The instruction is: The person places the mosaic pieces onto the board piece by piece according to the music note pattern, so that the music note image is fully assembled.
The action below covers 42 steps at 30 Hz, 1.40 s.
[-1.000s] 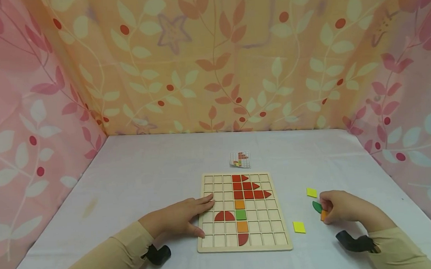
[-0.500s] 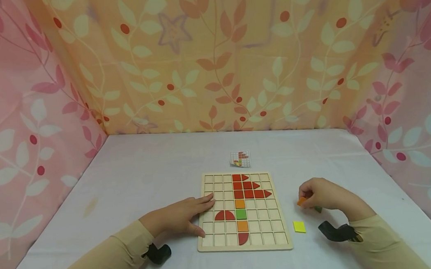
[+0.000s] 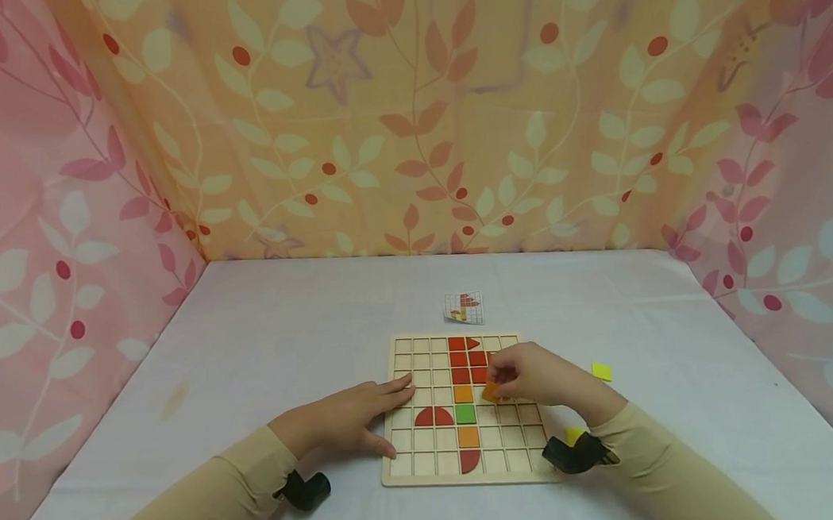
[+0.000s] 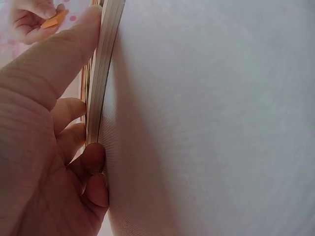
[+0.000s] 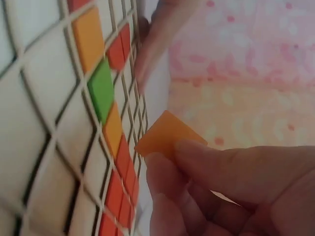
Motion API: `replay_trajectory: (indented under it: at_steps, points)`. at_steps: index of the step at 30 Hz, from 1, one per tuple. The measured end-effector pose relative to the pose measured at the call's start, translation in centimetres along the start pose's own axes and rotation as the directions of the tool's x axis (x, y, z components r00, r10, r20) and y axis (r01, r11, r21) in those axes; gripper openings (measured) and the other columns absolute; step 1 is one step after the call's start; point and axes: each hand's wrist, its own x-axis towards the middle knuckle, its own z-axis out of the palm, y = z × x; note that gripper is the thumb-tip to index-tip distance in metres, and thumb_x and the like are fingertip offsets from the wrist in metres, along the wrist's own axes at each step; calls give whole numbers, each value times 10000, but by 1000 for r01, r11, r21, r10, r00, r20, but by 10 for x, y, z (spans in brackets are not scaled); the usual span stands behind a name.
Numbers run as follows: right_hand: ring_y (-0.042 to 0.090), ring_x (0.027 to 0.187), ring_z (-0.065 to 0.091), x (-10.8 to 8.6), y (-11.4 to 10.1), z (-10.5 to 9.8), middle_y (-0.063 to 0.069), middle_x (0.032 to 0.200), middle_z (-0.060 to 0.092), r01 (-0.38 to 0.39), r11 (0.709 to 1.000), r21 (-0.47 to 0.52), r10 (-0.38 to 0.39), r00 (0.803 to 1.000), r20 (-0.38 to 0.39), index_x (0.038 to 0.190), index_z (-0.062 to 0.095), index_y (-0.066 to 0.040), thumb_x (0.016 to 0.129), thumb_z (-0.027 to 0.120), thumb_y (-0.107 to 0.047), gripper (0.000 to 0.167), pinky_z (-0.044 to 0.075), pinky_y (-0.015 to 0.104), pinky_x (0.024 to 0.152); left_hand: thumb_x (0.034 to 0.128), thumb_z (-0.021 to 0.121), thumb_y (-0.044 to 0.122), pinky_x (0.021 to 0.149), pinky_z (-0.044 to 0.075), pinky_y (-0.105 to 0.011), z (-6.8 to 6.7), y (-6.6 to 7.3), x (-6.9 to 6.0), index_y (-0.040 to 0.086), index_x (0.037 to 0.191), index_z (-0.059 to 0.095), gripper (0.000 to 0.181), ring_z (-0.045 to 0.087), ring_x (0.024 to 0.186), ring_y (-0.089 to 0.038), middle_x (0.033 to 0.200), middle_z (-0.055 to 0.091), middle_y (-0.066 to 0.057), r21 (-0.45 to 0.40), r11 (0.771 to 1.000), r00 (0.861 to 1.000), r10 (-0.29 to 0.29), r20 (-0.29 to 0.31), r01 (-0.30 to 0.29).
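Observation:
My right hand [image 3: 541,376] pinches an orange square tile [image 5: 167,132] between thumb and fingers, over the right half of the wooden grid board [image 3: 426,468]. In the right wrist view the tile is tilted, one corner pointing up. Red squares, red triangles [image 3: 472,343], red quarter-circles [image 3: 443,416], two orange squares [image 3: 468,436] and a green square [image 3: 465,414] sit in the board's cells. Some red pieces are hidden behind my right hand. At the board's left edge rests my left hand [image 3: 340,417], thumb and fingertips touching the board.
Behind the board lies a small pattern card [image 3: 465,308] with a coloured grid picture. Two yellow square tiles lie on the white cloth to the right; one [image 3: 601,372] shows fully, the other [image 3: 574,435] is partly covered by the right wrist camera. Patterned curtains [image 3: 408,117] surround the table.
The right hand has picked up the orange tile from the cloth and carried it left over the board. The green leaf-shaped piece is now hidden by the right arm. The left hand stays put.

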Motion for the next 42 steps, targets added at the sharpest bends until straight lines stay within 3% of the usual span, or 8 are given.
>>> replay_trajectory:
  at_steps: [4, 15, 25, 32, 42]
  points:
    - [91, 677, 498, 10, -14, 12, -98, 717, 564, 84, 997, 3, -84, 996, 35, 764, 646, -152, 821, 672, -106, 78, 447, 243, 640, 721, 579, 635, 1065, 223, -472, 0, 1, 0, 290, 1461, 199, 900, 201, 1365, -273, 1527, 89, 107, -10, 1000, 1000, -2, 3, 2]
    - [32, 657, 504, 30, -43, 34, -133, 701, 565, 154, 988, -9, -153, 985, 75, 753, 686, -168, 806, 689, -102, 85, 446, 214, 631, 723, 583, 629, 1060, 231, -475, -2, 1, -1, 270, 1461, 212, 900, 234, 1352, -285, 1527, 119, 80, 19, 1000, 1000, 15, -2, -15]
    - [25, 618, 472, 43, -55, 54, -123, 630, 532, 127, 992, 7, -126, 984, 125, 684, 615, -178, 787, 701, -91, 159, 424, 185, 579, 739, 582, 619, 1065, 231, -456, 0, -3, -1, 228, 1460, 230, 893, 268, 1338, -245, 1526, 151, 33, 52, 997, 997, 67, -31, -66]
    - [16, 590, 469, 46, -57, 62, -118, 591, 550, 109, 994, -10, -106, 984, 145, 644, 622, -175, 745, 735, -75, 182, 420, 179, 556, 736, 576, 622, 1065, 231, -449, -1, -2, -1, 224, 1457, 237, 891, 270, 1336, -234, 1526, 144, 42, 38, 997, 997, 69, -29, -67]
    - [10, 558, 452, 46, -63, 66, -156, 545, 555, 73, 991, -112, -59, 991, 122, 623, 673, -190, 724, 769, -145, 146, 399, 173, 529, 725, 569, 640, 1070, 218, -455, 1, -5, 0, 218, 1461, 227, 915, 241, 1351, -237, 1526, 138, 46, 46, 996, 997, 72, -27, -70]
